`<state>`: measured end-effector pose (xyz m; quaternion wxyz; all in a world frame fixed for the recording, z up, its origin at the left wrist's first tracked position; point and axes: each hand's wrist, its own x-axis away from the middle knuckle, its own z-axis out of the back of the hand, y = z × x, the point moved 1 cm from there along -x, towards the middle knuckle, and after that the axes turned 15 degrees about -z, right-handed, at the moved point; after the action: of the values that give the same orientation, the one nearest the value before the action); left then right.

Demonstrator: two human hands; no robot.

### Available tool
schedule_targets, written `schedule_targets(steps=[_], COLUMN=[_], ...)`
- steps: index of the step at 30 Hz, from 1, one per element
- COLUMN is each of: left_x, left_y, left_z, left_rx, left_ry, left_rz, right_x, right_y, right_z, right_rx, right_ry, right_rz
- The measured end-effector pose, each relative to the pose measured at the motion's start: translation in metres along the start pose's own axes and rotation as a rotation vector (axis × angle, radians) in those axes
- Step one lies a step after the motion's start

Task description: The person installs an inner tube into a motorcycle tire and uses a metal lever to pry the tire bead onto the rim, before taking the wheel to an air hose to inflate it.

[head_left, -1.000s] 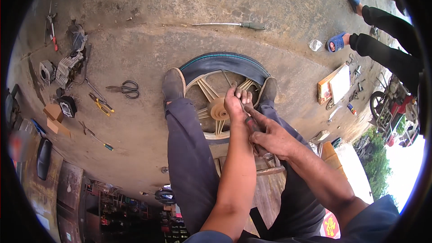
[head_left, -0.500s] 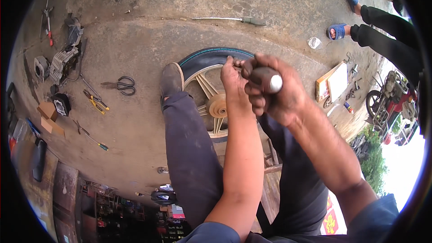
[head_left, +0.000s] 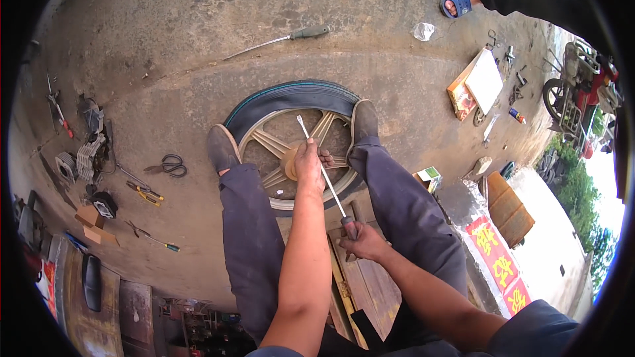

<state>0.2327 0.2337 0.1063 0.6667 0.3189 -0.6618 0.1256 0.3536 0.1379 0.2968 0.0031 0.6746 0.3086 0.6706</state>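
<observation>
A long screwdriver (head_left: 334, 192) with a pale metal shaft and dark handle lies slantwise above the wheel. My right hand (head_left: 366, 243) is closed round its handle. My left hand (head_left: 309, 166) is closed about the shaft below the flat tip, over the hub. Beneath lies a gold spoked wheel rim (head_left: 268, 137) with a black tyre (head_left: 291, 96) that bears a green line. The tyre's far side sits loosely over the rim. My left shoe (head_left: 223, 148) and right shoe (head_left: 364, 123) press against the tyre's two sides. My hands hide part of the hub.
Beyond the wheel lies another long screwdriver (head_left: 309, 32). Scissors (head_left: 173, 166), yellow-handled pliers (head_left: 145, 194) and engine parts (head_left: 91, 152) are at left. An open carton (head_left: 477, 82), a person's sandalled foot (head_left: 460, 2) and a motorcycle (head_left: 575, 96) are at right. A wooden bench (head_left: 370, 291) stands below me.
My right hand has come down and nearer to me with the screwdriver, whose shaft now shows. My left hand has moved from the tyre's far edge to the shaft. The view has shifted.
</observation>
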Motion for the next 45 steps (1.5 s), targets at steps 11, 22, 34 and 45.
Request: schedule_targets(steps=[11,22,34,45], left_x=[-0.096,-0.107,-0.050,0.017], left_y=[-0.054,-0.043,-0.022,0.099], left_z=[-0.034,-0.049,0.018,-0.166], left_rx=[-0.228,-0.344,-0.376,0.827], left_ry=[-0.042,-0.020,-0.166,-0.331], left_rz=[-0.141,-0.059,-0.033,0.057], right_x=[-0.277,-0.305,-0.071,0.137], right_y=[0.037,-0.005,-0.057,-0.274], right_z=[0.004,-0.010,-0.040,0.154], right_rx=[-0.167,0.020,-0.028,-0.795], right_ry=[0.200,0.339,0.058,-0.337], right_rz=[-0.314,-0.206,-0.125,0.485])
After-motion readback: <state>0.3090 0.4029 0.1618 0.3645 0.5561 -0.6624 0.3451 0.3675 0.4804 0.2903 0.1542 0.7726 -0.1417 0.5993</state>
